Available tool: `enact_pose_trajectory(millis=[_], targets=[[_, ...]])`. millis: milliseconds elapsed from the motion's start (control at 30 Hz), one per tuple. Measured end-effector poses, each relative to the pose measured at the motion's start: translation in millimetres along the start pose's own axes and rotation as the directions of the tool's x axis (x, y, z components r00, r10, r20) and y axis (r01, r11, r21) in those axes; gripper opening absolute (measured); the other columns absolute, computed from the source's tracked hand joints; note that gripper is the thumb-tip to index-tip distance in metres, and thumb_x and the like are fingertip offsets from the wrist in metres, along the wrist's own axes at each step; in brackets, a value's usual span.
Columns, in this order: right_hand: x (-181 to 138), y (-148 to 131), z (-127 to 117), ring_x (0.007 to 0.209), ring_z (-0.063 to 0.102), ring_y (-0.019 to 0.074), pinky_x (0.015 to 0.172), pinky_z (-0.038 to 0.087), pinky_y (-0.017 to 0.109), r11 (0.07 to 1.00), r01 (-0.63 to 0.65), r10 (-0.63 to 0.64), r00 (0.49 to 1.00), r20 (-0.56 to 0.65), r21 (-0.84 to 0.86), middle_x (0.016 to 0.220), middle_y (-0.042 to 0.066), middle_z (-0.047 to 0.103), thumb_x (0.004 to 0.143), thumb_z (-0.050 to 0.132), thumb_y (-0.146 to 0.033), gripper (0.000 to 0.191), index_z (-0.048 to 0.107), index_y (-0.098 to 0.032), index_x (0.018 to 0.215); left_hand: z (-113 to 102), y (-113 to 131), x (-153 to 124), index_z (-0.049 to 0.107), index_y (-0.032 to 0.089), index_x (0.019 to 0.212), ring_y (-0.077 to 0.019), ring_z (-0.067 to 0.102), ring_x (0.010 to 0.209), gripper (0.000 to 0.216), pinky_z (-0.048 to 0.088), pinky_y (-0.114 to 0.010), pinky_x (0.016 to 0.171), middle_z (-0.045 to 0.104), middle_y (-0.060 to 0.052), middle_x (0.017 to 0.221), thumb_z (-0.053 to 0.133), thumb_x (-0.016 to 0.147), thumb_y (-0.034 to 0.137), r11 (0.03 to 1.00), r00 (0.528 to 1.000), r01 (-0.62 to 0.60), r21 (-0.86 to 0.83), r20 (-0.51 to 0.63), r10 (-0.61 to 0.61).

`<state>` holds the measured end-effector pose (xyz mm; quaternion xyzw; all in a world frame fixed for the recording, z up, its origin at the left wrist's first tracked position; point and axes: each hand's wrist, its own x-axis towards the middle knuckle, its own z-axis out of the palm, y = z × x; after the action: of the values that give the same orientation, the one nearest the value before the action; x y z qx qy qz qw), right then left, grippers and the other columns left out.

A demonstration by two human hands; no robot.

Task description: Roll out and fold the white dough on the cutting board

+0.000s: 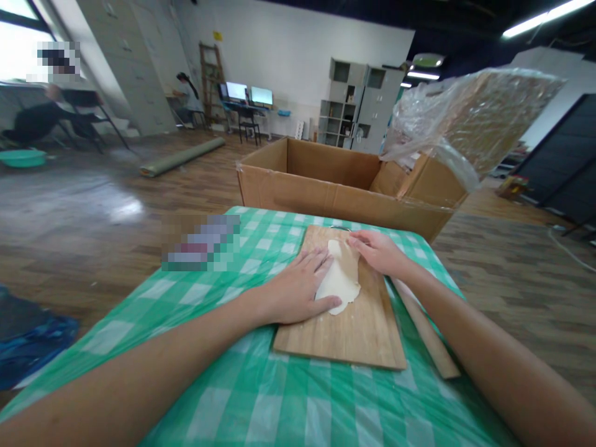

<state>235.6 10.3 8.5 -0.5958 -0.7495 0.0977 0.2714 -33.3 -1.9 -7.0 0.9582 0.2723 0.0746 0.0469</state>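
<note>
Press the dough (343,273) softly so it won't rip, left hand (305,288) spread flat over its edge, right hand (376,250) half curled near its top, grip hard to tell.

brown cardboard box (321,194), clear plastic film (421,115) on right end. rolled olive-green mat (186,156), round turquoise basin (22,159) on wood floor (205,186).
</note>
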Motion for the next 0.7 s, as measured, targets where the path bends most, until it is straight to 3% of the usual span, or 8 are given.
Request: enact_pose_trajectory(millis=[100,200,300,367,533,700], targets=[[-15,4,-35,0.092,0.073,0.0251,0.078,0.053,0.033,0.963,-0.15,0.165,0.985,0.05,-0.222,0.105,0.01,0.08,0.1,0.055,-0.05,0.037,0.074,-0.018,0.107,-1,-2,1,0.029,0.011,0.164,-0.035,0.02,0.161,0.095,0.01,-0.049,0.13,0.026,-0.019,0.172,0.03,0.098,0.079,0.999,0.999,-0.044,-0.025,-0.008,0.044],[-55,11,-62,0.081,0.07,0.0268,0.066,0.046,0.033,0.865,-0.236,0.315,0.942,0.115,-0.442,0.093,0.012,0.078,0.092,0.057,-0.069,0.053,0.072,-0.018,0.093,-5,-3,1,0.03,0.016,0.165,-0.0365,0.017,0.161,0.095,0.006,-0.054,0.13,0.025,-0.017,0.173,0.033,0.096,0.081,0.995,0.997,-0.079,-0.062,0.019,0.08],[-99,17,-67,0.07,0.066,0.0244,0.06,0.04,0.032,0.843,-0.277,0.427,0.866,0.26,-0.462,0.079,0.01,0.074,0.091,0.053,-0.075,0.06,0.071,-0.019,0.081,-9,-5,2,0.029,0.021,0.166,-0.0392,0.012,0.162,0.092,0.005,-0.06,0.129,0.021,-0.014,0.174,0.037,0.096,0.08,0.99,0.993,-0.099,-0.099,0.06,0.106],[-118,20,-61,0.07,0.065,0.0228,0.061,0.039,0.032,0.868,-0.303,0.431,0.853,0.294,-0.393,0.078,0.009,0.074,0.096,0.048,-0.067,0.055,0.071,-0.019,0.079,-10,-6,2,0.028,0.023,0.166,-0.0412,0.009,0.162,0.09,0.006,-0.063,0.128,0.021,-0.013,0.175,0.039,0.096,0.079,0.988,0.991,-0.103,-0.115,0.078,0.112],[-122,25,-54,0.062,0.059,0.02,0.058,0.033,0.032,0.844,-0.368,0.449,0.882,0.141,-0.39,0.064,0.007,0.066,0.096,0.047,-0.042,0.043,0.06,-0.02,0.062,-1,-9,1,0.032,0.028,0.165,-0.0371,0.013,0.162,0.069,0.008,-0.061,0.128,0.025,-0.009,0.174,0.034,0.105,0.063,0.989,0.996,-0.092,-0.117,0.008,0.094],[-112,10,-60,0.063,0.058,0.0184,0.056,0.035,0.03,0.869,-0.382,0.398,0.917,-0.011,-0.314,0.069,0.005,0.066,0.096,0.045,-0.041,0.033,0.056,-0.021,0.072,6,-9,2,0.043,0.022,0.158,-0.0357,0.029,0.157,0.061,0.02,-0.056,0.126,0.038,-0.012,0.168,0.038,0.107,0.054,0.993,0.995,-0.058,-0.1,-0.085,0.049]])
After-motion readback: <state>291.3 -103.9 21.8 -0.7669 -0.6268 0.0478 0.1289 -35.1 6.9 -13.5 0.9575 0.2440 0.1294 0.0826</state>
